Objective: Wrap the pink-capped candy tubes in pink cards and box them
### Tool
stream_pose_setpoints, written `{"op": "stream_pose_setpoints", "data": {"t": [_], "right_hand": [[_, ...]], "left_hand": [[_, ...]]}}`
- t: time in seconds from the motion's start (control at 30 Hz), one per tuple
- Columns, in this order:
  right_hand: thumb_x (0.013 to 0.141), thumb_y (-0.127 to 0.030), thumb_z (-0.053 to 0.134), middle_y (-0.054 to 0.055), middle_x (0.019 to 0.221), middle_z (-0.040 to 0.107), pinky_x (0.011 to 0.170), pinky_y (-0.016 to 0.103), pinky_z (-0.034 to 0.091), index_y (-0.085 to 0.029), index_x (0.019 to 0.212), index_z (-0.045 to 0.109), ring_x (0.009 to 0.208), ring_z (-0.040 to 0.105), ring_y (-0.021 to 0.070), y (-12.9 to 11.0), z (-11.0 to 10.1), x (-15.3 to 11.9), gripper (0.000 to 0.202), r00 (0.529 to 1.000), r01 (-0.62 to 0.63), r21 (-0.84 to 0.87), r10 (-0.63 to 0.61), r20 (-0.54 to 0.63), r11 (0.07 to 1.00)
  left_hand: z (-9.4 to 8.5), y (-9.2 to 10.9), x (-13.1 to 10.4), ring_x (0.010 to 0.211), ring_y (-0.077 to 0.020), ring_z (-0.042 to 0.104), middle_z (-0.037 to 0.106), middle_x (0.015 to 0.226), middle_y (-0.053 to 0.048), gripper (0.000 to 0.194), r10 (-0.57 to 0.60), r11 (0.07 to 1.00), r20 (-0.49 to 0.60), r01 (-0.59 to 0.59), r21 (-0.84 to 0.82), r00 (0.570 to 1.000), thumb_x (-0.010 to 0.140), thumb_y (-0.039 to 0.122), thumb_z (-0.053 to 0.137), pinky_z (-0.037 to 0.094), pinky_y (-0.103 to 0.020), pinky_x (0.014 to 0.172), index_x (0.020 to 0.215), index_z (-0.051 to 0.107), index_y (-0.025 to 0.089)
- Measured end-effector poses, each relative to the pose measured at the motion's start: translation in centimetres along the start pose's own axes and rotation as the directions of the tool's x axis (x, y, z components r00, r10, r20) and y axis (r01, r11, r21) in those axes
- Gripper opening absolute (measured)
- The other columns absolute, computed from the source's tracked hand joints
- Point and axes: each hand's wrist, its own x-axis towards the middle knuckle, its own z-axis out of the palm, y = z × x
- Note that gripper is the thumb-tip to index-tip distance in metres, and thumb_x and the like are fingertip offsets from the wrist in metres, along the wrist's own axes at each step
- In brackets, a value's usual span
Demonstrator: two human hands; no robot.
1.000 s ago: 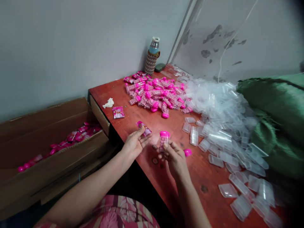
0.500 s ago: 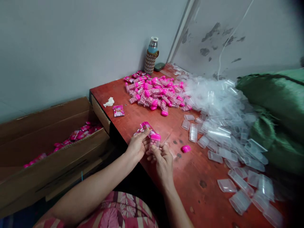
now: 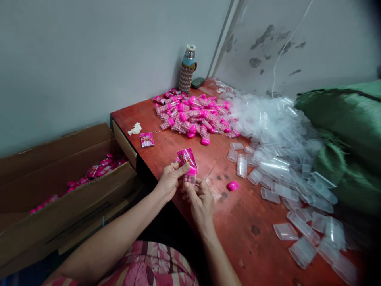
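Note:
Between both hands, over the near edge of the red table, is a small clear candy container (image 3: 189, 178) with a pink cap and pink balls inside. My left hand (image 3: 170, 180) is closed, its thumb pressing a pink printed packet (image 3: 188, 155) against the cap. My right hand (image 3: 202, 202) pinches the container's lower part between thumb and fingers. Some further pink wrapper shows behind the left fingers, partly hidden. To the right of my hands a loose pink cap (image 3: 233, 186) lies on the table.
Filled pink-capped containers (image 3: 196, 113) are heaped at the back of the red table (image 3: 247, 214). Clear empty sleeves (image 3: 276, 159) spread along the right, beside a green sack (image 3: 351, 139). A cardboard box (image 3: 68, 198) with pink pieces stands left. A bottle (image 3: 187, 71) stands at the back.
The pink packet has come over the front of the container's cap, lying flat along it, where before it was behind. Both hands have shifted slightly left.

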Motion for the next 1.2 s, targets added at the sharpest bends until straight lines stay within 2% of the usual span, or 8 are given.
{"op": "stream_pose_setpoints", "data": {"t": [0.13, 0.3, 0.43, 0.53, 0.77, 0.97, 1.1, 1.2], "right_hand": [[0.077, -0.034, 0.057, -0.003, 0.066, 0.060, 0.048, 0.021, 0.042, -0.021, 0.091, 0.053, 0.052, 0.054, 0.0097, 0.1, -0.2, 0.1, 0.020, 1.000, -0.003, 0.022, 0.003, 0.007, 1.000], [0.078, -0.035, 0.055, -0.003, 0.058, 0.061, 0.040, 0.018, 0.036, -0.019, 0.084, 0.052, 0.042, 0.050, 0.0079, 0.1, -0.8, 0.3, 0.017, 0.982, -0.111, 0.200, 0.076, 0.173, 0.973], [0.076, -0.031, 0.059, -0.003, 0.061, 0.059, 0.045, 0.019, 0.040, -0.019, 0.086, 0.052, 0.047, 0.052, 0.0081, 0.0, -0.9, 0.4, 0.017, 0.997, -0.029, 0.126, 0.020, 0.068, 0.992], [0.075, -0.030, 0.061, -0.004, 0.061, 0.059, 0.045, 0.019, 0.041, -0.019, 0.085, 0.050, 0.047, 0.052, 0.0088, -0.1, -0.7, 0.5, 0.019, 1.000, -0.009, 0.124, 0.008, 0.012, 0.992], [0.075, -0.027, 0.062, 0.000, 0.074, 0.065, 0.057, 0.024, 0.049, -0.021, 0.097, 0.049, 0.064, 0.061, 0.0129, 0.1, -0.5, 0.3, 0.026, 0.991, -0.039, 0.309, -0.002, 0.132, 0.950], [0.074, -0.026, 0.063, -0.004, 0.060, 0.062, 0.052, 0.024, 0.047, -0.020, 0.083, 0.050, 0.050, 0.058, 0.0110, -0.4, 0.5, 1.1, 0.017, 0.996, -0.062, 0.311, 0.041, 0.075, 0.948], [0.071, -0.028, 0.065, -0.002, 0.064, 0.064, 0.051, 0.024, 0.047, -0.020, 0.082, 0.050, 0.054, 0.059, 0.0124, -0.9, 1.0, 1.3, 0.021, 0.992, -0.082, 0.286, 0.052, 0.112, 0.955], [0.072, -0.032, 0.063, -0.001, 0.065, 0.064, 0.048, 0.022, 0.045, -0.019, 0.076, 0.051, 0.052, 0.058, 0.0113, -1.0, 0.6, 1.2, 0.018, 0.991, -0.095, 0.229, 0.071, 0.112, 0.969]], "left_hand": [[-0.3, 0.1, 0.2, 0.046, -0.0107, 0.053, 0.058, 0.056, -0.002, 0.026, -0.061, 0.996, 0.011, 0.060, 0.067, 0.998, 0.065, 0.033, 0.068, 0.040, -0.022, 0.042, 0.070, 0.058, 0.009], [-0.7, 1.1, 0.2, 0.038, -0.0097, 0.049, 0.055, 0.048, -0.001, 0.025, -0.094, 0.970, 0.106, 0.066, 0.235, 0.990, 0.065, 0.032, 0.068, 0.038, -0.023, 0.039, 0.059, 0.059, 0.009], [-0.6, 1.1, 0.0, 0.043, -0.0106, 0.052, 0.058, 0.052, -0.003, 0.022, -0.119, 0.941, 0.143, 0.065, 0.333, 0.983, 0.065, 0.028, 0.068, 0.041, -0.023, 0.044, 0.060, 0.061, 0.008], [-0.5, 0.6, -0.2, 0.039, -0.0107, 0.050, 0.055, 0.048, -0.001, 0.022, -0.151, 0.949, 0.162, 0.098, 0.300, 0.975, 0.066, 0.029, 0.066, 0.040, -0.024, 0.041, 0.061, 0.061, 0.008], [-1.1, 0.7, -0.8, 0.047, -0.0104, 0.052, 0.059, 0.058, -0.004, 0.024, -0.120, 0.987, 0.045, 0.114, 0.113, 0.992, 0.066, 0.030, 0.067, 0.042, -0.023, 0.042, 0.068, 0.063, 0.007], [-0.9, 0.3, -2.3, 0.047, -0.0081, 0.049, 0.055, 0.053, -0.002, 0.022, -0.083, 0.991, 0.079, 0.074, 0.108, 0.993, 0.065, 0.028, 0.068, 0.042, -0.022, 0.045, 0.061, 0.063, 0.007], [-2.4, 3.2, -3.1, 0.065, -0.0160, 0.062, 0.065, 0.069, -0.007, 0.023, 0.135, 0.991, -0.097, -0.134, 0.018, 0.986, 0.064, 0.034, 0.069, 0.050, -0.029, 0.064, 0.065, 0.063, 0.011], [-4.8, 6.7, -3.4, 0.084, -0.0198, 0.063, 0.068, 0.084, -0.009, 0.048, 0.406, 0.907, -0.332, -0.421, 0.028, 0.852, 0.070, 0.059, 0.050, 0.049, -0.034, 0.078, 0.081, 0.065, 0.015]]}}
